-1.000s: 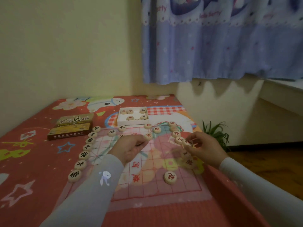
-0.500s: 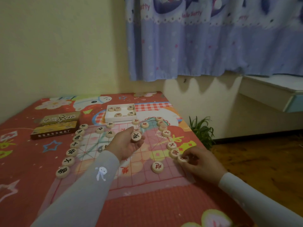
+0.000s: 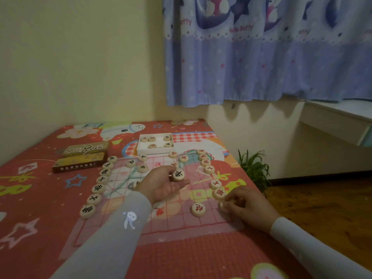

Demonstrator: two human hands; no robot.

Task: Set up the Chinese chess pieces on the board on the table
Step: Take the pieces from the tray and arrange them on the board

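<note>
We held a black-marked piece [image 3: 178, 175] in our left hand [image 3: 164, 185], fingers curled under it, above the board [image 3: 161, 198] on the table [image 3: 40, 228]; the black column [image 3: 98, 187] lay to its left, nearer that hand; our right hand [image 3: 244, 206] seemingly pinched a piece [image 3: 223, 206] at the board's right edge.

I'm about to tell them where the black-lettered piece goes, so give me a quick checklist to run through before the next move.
1. Left hand holds the black-lettered piece: ok, between thumb and fingertips.
2. Right hand free: not ok, it pinches a piece at the board's right edge.
3. Black row on the left has a free spot: cannot tell.
4. Board lies flat: ok.
5. White box emptied: not ok, pieces remain inside.
</note>
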